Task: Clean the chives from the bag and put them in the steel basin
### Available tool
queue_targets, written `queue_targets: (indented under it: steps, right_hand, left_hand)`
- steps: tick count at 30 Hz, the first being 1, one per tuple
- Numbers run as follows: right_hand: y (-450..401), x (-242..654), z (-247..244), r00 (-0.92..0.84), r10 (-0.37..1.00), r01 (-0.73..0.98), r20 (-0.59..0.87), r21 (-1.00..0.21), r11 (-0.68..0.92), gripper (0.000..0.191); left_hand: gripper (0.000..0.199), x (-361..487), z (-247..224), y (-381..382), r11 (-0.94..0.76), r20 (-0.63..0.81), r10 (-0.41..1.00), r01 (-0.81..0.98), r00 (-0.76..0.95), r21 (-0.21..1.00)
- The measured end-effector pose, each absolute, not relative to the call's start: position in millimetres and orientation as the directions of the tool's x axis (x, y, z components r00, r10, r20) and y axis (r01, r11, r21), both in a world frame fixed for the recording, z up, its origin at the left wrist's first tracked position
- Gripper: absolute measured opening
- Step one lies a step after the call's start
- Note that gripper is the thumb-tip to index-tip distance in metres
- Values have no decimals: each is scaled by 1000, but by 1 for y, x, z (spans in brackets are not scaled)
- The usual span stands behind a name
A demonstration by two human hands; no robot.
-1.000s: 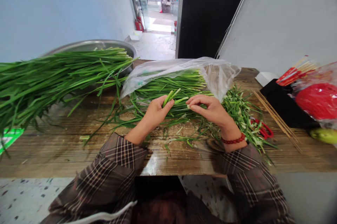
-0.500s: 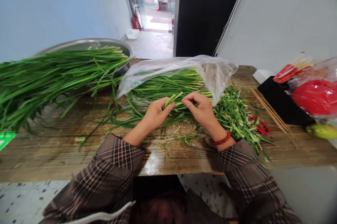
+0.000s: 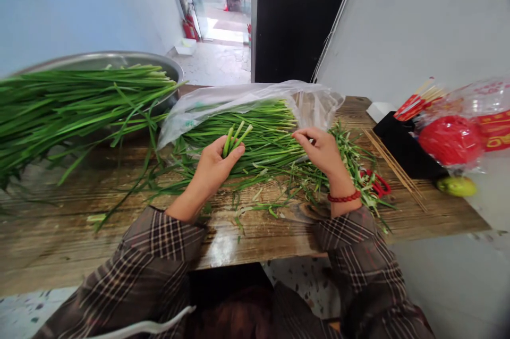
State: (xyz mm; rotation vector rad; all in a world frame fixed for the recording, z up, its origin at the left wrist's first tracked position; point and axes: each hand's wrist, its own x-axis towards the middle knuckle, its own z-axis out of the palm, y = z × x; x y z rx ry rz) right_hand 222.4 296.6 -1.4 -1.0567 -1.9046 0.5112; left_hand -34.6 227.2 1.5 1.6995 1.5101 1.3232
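My left hand [image 3: 215, 166] is closed around a few garlic chive stalks [image 3: 239, 136], their pale cut ends sticking up past the thumb. To the right, apart from it, my right hand [image 3: 324, 154] has thumb and forefinger pinched together; whatever sits between them is too small to make out. Behind both hands a large bunch of garlic chives [image 3: 258, 122] lies partly inside a clear plastic bag [image 3: 195, 105]. Beyond my right wrist, which wears a red bead bracelet [image 3: 343, 197], spreads a heap of chive trimmings [image 3: 353, 155].
At left, a metal basin [image 3: 175, 67] carries long chives [image 3: 79, 97] that overhang the wooden table [image 3: 131, 238]. Red-handled scissors [image 3: 380, 185], thin wooden sticks [image 3: 394, 169], a black box [image 3: 414, 155], a red plastic-wrapped bundle [image 3: 452, 140] and a yellow-green fruit [image 3: 457, 186] are at right.
My hands have drawn farther apart, the right one moving away from the stalks. The stalks in my left hand now stand more upright and fanned. The view has shifted to the right.
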Motion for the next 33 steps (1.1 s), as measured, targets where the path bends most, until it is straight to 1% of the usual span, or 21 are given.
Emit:
queue_targets:
  steps: [2, 5, 7, 8, 9, 10, 13, 14, 16, 18, 20, 22, 26, 28, 30, 32, 33]
  right_hand:
    - [300, 225, -6, -359, 808, 610, 467, -538, 582, 20]
    - [302, 230, -11, -449, 809, 735, 379, -359, 576, 15]
    - [302, 232, -11, -451, 820, 787, 353, -276, 552, 11]
    - [302, 232, -11, -443, 822, 797, 358, -264, 544, 10]
    - [302, 232, -9, -435, 819, 787, 374, -284, 548, 11]
    - [301, 231, -8, -430, 809, 755, 402, -330, 566, 12]
    - [298, 222, -3, -412, 759, 559, 504, -518, 647, 15]
    - [296, 218, -2, -411, 745, 488, 525, -564, 667, 16]
    - [292, 209, -1, -425, 726, 391, 540, -614, 686, 17]
    - [286, 199, -1, -453, 709, 341, 540, -631, 697, 18]
    - [281, 191, -1, -472, 698, 305, 538, -643, 702, 19]
    - [277, 185, -2, -469, 697, 273, 542, -661, 698, 20]
    - [273, 180, -2, -413, 735, 258, 538, -705, 661, 26]
    - [272, 179, -2, -397, 756, 249, 521, -732, 634, 30]
    - [271, 178, -2, -399, 780, 213, 483, -778, 591, 29]
    - [269, 176, -4, -426, 799, 155, 424, -836, 526, 24]
    - [268, 175, -5, -449, 803, 127, 392, -861, 492, 27]
  left_hand:
    - [27, -35, 1, 228, -258, 333, 938, 450, -94, 855]
    - [28, -37, 0, 228, -261, 336, 937, 447, -96, 855]
    - [29, -38, -2, 229, -261, 334, 938, 440, -97, 859]
    - [29, -39, -3, 229, -260, 333, 938, 436, -97, 862]
    - [29, -39, -4, 229, -261, 332, 938, 432, -97, 863]
    - [30, -39, -5, 229, -263, 334, 937, 429, -99, 864]
    - [29, -37, -3, 228, -292, 375, 920, 439, -115, 850]
    - [28, -36, -2, 226, -308, 402, 908, 460, -120, 833]
    - [26, -34, 3, 223, -344, 468, 875, 519, -125, 782]
    - [24, -30, 8, 220, -380, 524, 845, 568, -109, 730]
    - [24, -27, 11, 218, -406, 539, 840, 580, -69, 706]
    - [25, -25, 11, 217, -404, 497, 867, 578, -3, 709]
    - [28, -24, 6, 219, -360, 332, 931, 548, 153, 755]
    - [28, -23, 4, 220, -352, 282, 936, 551, 211, 757]
    - [27, -24, 3, 221, -346, 271, 938, 588, 216, 731]
    - [26, -24, 3, 222, -334, 280, 942, 626, 188, 704]
    - [26, -24, 3, 222, -325, 279, 944, 636, 176, 699]
